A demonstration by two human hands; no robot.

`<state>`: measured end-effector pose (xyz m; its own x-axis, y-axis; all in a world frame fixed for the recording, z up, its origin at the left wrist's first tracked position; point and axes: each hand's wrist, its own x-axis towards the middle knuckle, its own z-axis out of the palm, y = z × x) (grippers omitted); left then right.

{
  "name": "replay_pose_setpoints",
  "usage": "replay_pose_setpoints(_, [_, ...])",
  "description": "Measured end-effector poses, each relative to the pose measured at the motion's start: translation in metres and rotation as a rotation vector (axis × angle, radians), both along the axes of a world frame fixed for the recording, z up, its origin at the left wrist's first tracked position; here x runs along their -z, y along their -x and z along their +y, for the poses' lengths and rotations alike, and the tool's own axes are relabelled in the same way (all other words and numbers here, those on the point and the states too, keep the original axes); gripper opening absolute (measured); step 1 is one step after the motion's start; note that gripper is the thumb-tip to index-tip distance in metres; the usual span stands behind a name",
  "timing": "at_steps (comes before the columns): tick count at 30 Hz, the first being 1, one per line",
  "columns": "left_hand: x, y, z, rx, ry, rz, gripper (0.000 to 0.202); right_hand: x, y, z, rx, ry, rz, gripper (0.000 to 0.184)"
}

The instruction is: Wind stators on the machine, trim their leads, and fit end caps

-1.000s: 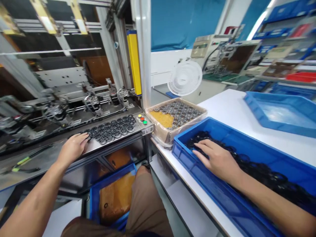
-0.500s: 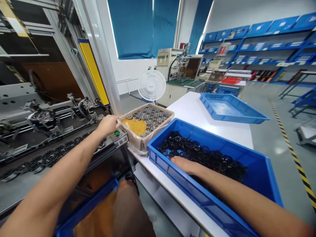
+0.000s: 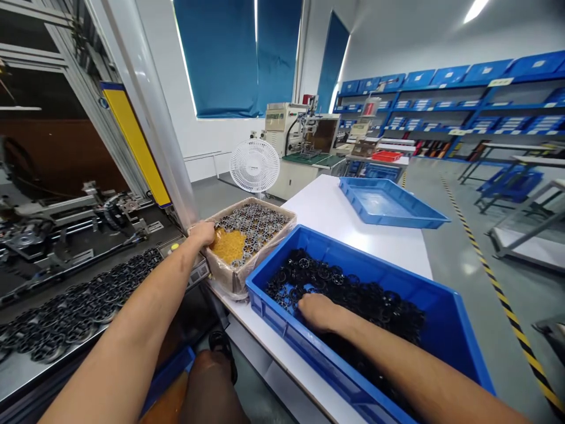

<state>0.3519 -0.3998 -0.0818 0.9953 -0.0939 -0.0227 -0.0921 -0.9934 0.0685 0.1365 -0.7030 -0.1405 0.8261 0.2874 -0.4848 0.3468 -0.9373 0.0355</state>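
My left hand [image 3: 203, 233] is at the near left corner of a plastic-lined cardboard box [image 3: 229, 281], its fingers curled over the rim. Inside the box are rows of grey, round spoked parts [image 3: 260, 224] and a patch of small amber-yellow pieces [image 3: 228, 244]. My right hand [image 3: 316, 311] reaches down into a deep blue bin [image 3: 463, 335], knuckles up and fingers curled. Loose black spoked rings [image 3: 353, 294] surround it. Its fingertips are hidden, so what they hold cannot be made out.
At left is a machine bed [image 3: 110, 221] with rows of black rings [image 3: 79, 306], beside a yellow guard strip [image 3: 136, 144]. A shallow blue tray [image 3: 392, 203] lies on the white table [image 3: 318, 197]. A white fan [image 3: 255, 166] stands behind the box.
My left hand has come from beside the green button onto the box's corner. My right hand stays in the bin, now more curled. The whole view has shifted.
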Motion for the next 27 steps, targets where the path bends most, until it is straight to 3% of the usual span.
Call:
replay_pose_setpoints(5, [-0.006, 0.012, -0.003, -0.04, 0.155, -0.002, 0.037, -0.004, 0.0, -0.002, 0.021, 0.078, 0.058, 0.027])
replay_pose_setpoints(10, [-0.027, 0.046, -0.009, 0.016, 0.496, -0.054, 0.034, -0.003, 0.0, -0.002, 0.021, 0.074, 0.023, 0.028])
replay_pose_setpoints(13, [-0.03, 0.095, -0.014, 0.072, 0.769, -0.104, 0.032, -0.004, -0.001, -0.001, 0.02, 0.072, 0.01, 0.026])
replay_pose_setpoints(16, [-0.021, 0.165, -0.019, 0.117, 1.07, -0.119, 0.046, -0.004, -0.003, 0.001, 0.015, 0.057, -0.006, 0.024])
replay_pose_setpoints(21, [-0.005, 0.275, -0.009, 0.173, 1.458, 0.119, 0.051, -0.007, -0.009, -0.001, 0.002, -0.004, -0.031, 0.009])
replay_pose_setpoints(24, [0.0, 0.313, 0.004, 0.131, 1.593, 0.184, 0.053, -0.024, -0.011, 0.002, 0.032, -0.074, -0.151, 0.01])
replay_pose_setpoints(27, [0.001, 0.333, 0.013, 0.08, 1.723, 0.185, 0.052, -0.053, 0.003, 0.015, 0.08, -0.19, -0.382, 0.019])
